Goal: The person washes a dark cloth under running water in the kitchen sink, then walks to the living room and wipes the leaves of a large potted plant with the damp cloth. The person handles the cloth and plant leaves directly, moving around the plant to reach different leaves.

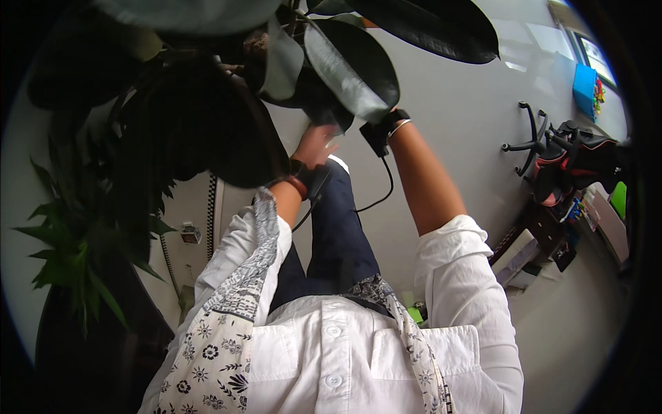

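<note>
Broad dark leaves of a rubber plant (357,67) hang over the upper part of the view. My left hand (313,147) is blurred just below them, fingers apart, its upper fingers partly behind a drooping leaf tip. I see nothing held in it. My right hand (394,109) is almost wholly hidden behind a large leaf with a pale sheen (341,72); only a sliver near the wrist shows. Black wrist devices (375,137) with cables sit on both wrists. Whether my right hand grips a leaf cannot be seen.
A spiky green plant (77,259) stands at the left by a dark, rounded surface (98,341). At the right are a swivel chair (563,160) with a wheeled base and a blue bin (585,90) of colourful items. A patterned scarf (217,341) hangs over my white shirt.
</note>
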The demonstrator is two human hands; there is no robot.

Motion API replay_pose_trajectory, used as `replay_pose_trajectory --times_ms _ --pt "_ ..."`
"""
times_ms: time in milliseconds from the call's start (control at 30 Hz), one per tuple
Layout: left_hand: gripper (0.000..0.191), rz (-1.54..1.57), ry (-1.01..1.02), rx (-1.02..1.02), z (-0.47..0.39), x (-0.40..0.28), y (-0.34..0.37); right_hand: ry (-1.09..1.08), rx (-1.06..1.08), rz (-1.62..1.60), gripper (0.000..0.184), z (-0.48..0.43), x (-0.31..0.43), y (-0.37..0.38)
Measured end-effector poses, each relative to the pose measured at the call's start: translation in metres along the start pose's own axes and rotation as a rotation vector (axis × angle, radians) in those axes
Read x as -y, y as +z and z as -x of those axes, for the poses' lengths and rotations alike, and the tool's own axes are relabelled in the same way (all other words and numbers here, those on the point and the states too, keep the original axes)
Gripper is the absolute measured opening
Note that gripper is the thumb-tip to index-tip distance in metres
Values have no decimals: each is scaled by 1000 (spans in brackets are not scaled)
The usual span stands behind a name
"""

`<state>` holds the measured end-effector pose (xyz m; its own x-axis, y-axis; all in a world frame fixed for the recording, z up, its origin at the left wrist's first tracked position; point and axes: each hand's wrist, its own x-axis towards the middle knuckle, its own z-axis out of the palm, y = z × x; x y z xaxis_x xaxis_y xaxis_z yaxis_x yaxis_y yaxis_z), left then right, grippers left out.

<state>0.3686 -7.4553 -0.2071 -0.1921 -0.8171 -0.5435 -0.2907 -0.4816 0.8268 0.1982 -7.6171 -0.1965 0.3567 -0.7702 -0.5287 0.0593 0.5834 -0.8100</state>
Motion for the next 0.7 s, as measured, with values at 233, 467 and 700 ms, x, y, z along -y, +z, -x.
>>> replay_pose_trajectory --times_ms 233,467,700 --pt "42 1498 -440 -212 7 -43 -13 106 606 826 20 93 34 5" --pt "50 1162 -701 -282 91 -48 -14 163 532 1803 21 175 85 -35" --pt "27 650 -513 -204 208 -136 -37 -156 407 1208 34 196 136 41"
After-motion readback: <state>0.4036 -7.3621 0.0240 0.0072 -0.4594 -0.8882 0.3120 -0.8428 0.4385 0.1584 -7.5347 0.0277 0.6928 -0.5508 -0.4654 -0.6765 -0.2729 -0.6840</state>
